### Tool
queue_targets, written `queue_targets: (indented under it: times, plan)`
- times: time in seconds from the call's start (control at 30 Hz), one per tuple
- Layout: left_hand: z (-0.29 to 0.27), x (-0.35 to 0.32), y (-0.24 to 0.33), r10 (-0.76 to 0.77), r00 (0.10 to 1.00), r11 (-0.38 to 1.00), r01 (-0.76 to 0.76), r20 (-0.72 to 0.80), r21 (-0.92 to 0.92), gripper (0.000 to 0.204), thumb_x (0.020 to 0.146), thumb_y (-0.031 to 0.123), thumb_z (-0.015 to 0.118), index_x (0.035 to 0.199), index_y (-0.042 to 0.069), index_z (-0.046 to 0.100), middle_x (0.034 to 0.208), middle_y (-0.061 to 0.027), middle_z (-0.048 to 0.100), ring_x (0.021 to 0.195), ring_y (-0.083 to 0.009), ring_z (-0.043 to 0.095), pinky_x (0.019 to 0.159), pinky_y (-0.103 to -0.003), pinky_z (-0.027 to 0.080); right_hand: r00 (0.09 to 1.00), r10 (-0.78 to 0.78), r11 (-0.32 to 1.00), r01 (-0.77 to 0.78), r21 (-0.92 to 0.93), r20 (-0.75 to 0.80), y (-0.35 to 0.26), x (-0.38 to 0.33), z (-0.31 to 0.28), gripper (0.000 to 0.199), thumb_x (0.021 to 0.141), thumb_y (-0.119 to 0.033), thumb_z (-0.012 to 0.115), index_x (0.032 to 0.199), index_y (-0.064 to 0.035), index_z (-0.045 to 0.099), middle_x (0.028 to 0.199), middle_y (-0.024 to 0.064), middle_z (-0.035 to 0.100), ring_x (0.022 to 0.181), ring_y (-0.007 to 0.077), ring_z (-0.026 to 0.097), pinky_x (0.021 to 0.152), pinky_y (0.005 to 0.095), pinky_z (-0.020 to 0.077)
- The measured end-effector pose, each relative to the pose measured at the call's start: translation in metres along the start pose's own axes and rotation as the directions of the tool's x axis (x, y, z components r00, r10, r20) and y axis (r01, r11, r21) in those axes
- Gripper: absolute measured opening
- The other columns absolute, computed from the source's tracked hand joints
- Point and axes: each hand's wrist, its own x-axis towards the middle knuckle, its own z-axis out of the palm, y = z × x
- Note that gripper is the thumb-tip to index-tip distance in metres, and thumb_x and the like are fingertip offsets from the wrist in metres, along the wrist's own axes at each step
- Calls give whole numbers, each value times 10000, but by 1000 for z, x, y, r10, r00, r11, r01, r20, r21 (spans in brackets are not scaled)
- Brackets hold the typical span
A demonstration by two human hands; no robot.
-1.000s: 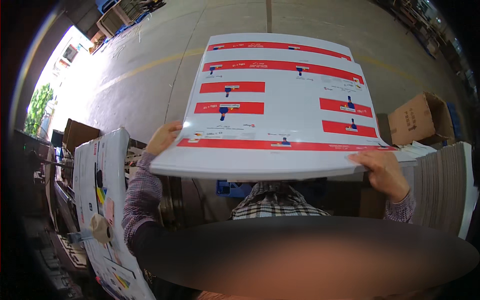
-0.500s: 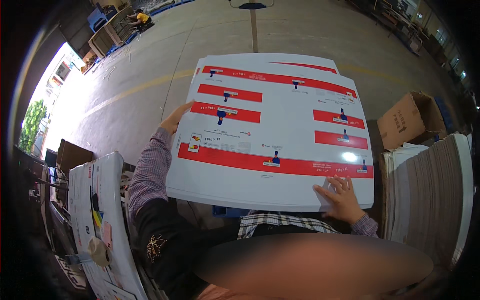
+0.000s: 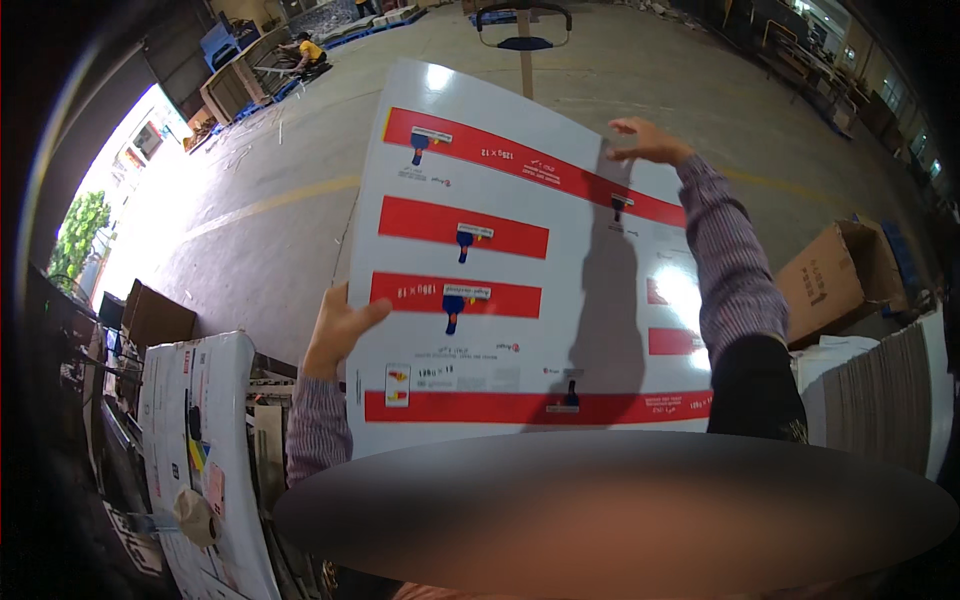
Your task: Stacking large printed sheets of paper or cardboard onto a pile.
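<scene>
Sheet: a large white printed cardboard sheet [image 3: 520, 270] with red bands and small blue marks fills the middle of the frame, tilted, its far edge toward the upper centre and its near edge just above the blurred patch at the bottom.
Left hand: the left hand [image 3: 335, 330] grasps the sheet's left edge at middle left of the frame, thumb lying over the printed face, the other fingers hidden behind the board.
Right hand: the right hand [image 3: 648, 140] is at the far top edge in the upper right centre, fingers spread and curled over the rim; it looks like a light hold on that edge rather than a clench. The checked sleeve runs down across the sheet's right side and throws a shadow on the print.
Step in hand: as I judge it, one sheet is being lifted and turned clear of the piles, held by two edges and carried in the air.
Next move calls for: both holds kept firm so the broad board does not bow or slip, and room on either side for its corners.
Left of frame: a pile of printed sheets [image 3: 200, 450] lies at lower left, just beside the left forearm.
Right of frame: a stack of plain board edges [image 3: 880, 400] at lower right, and an open brown carton [image 3: 835, 275] beyond it.
Background: bare concrete floor [image 3: 280, 170]; a pallet-truck handle [image 3: 523, 20] at top centre; a person in yellow [image 3: 305, 52] crouches far off at upper left.
</scene>
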Motion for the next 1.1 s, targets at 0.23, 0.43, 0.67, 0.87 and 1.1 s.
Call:
queue_targets:
  times: [0.23,0.43,0.67,0.87,1.1]
  plan:
    - [4,-30,0,-27,998,992,19,-60,-121,397,792,253,735,1022,-46,611,898,-152,684,775,-195,662,707,-324,539,856,180,980,-199,-12,484,-8,58,-14,752,670,-614,716,1049,32,655,959,191,672,863,314,640,783,377,495]
    - [12,-14,-39,-182,961,915,88,-208,-394,433,810,225,712,1069,-93,574,983,-182,660,850,-206,652,745,-338,531,877,113,990,-140,24,467,-55,27,-71,685,606,-454,833,1060,26,650,975,169,675,881,271,641,767,343,499]
    - [-16,23,-128,-71,991,721,130,-115,681,361,815,353,653,1013,54,622,914,-204,664,827,-361,648,742,-418,505,973,43,986,-5,-166,225,-75,-12,-17,391,644,-342,794,857,-27,701,813,137,683,752,269,661,660,353,510]
    - [8,86,38,323,918,556,11,-229,831,329,824,387,603,980,97,616,883,-193,654,841,-389,622,710,-481,481,956,-65,849,-98,-520,-287,-118,-80,43,159,726,-203,670,742,-46,675,749,173,657,717,335,654,630,423,517]
    - [112,224,114,419,817,443,-565,396,696,427,910,347,457,955,-43,626,945,-224,634,868,-420,590,795,-489,459,913,-73,893,-120,-434,-402,-200,-214,60,375,721,-152,684,1048,3,584,1084,191,598,1048,308,571,887,421,445]
